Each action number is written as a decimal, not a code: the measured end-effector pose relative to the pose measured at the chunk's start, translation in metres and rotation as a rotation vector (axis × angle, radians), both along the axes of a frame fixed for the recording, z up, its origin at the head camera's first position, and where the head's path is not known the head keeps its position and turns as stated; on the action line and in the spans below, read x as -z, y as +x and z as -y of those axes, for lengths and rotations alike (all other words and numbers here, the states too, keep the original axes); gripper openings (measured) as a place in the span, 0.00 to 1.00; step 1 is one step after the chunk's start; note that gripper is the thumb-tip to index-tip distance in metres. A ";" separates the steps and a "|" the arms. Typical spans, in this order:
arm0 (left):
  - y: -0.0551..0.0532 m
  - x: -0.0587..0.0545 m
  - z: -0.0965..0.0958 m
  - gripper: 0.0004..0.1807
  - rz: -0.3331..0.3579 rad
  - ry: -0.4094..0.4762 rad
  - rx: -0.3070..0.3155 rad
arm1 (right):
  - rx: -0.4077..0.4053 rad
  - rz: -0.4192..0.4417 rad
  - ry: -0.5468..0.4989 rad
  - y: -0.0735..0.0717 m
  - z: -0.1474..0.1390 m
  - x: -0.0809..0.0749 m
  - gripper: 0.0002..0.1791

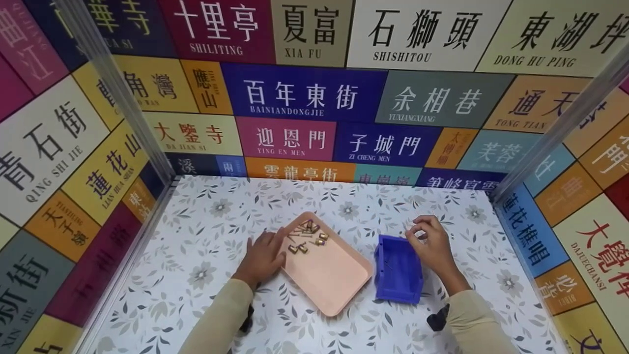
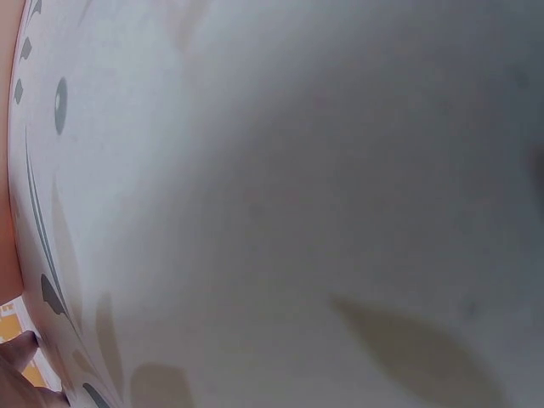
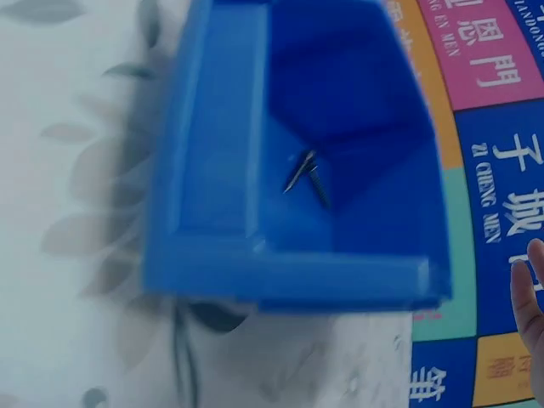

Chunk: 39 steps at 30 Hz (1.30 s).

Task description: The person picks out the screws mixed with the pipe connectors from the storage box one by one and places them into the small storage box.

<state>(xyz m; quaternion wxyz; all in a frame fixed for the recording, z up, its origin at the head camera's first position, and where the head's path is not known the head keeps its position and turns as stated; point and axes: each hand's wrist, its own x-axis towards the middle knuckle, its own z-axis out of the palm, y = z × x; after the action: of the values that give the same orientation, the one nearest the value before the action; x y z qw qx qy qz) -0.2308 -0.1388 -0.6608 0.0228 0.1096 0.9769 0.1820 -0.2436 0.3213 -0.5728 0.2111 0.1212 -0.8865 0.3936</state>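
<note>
My left hand (image 1: 263, 255) lies beside the left edge of a pink rectangular tray (image 1: 334, 280), its fingertips and thumb at the rim. Small brass-coloured fittings (image 1: 321, 239) and several thin screws are gathered in the tray's far end. Over the far right corner of a blue plastic bin (image 1: 399, 295) is my right hand (image 1: 432, 241), thumb and forefinger bent toward each other; nothing shows between them. Inside the bin lie two dark screws (image 3: 306, 174), crossing each other in the right wrist view. Only fingertips (image 2: 19, 350) of the left hand show in the left wrist view.
A white tabletop (image 1: 206, 305) with a leaf-and-flower print carries the tray and bin side by side. Walls covered in coloured name panels (image 1: 302, 93) close off the back and both sides, with clear strips (image 1: 142, 123) at the corners.
</note>
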 end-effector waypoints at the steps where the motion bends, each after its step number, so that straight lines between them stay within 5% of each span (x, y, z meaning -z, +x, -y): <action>1: 0.000 0.000 0.000 0.39 0.003 0.000 -0.003 | 0.003 0.010 -0.008 0.001 -0.001 0.002 0.09; 12: 0.001 0.000 -0.001 0.39 -0.006 -0.012 -0.005 | 0.000 0.028 0.006 0.008 -0.010 0.017 0.09; 39: -0.001 0.004 0.000 0.39 -0.019 0.002 0.001 | -0.023 0.033 0.049 0.011 -0.009 0.020 0.09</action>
<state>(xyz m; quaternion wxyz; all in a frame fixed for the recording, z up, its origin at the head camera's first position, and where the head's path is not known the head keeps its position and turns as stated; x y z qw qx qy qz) -0.2322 -0.1390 -0.6646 0.0135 0.1119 0.9769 0.1818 -0.2324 0.3308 -0.5930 0.1889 0.1300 -0.8977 0.3762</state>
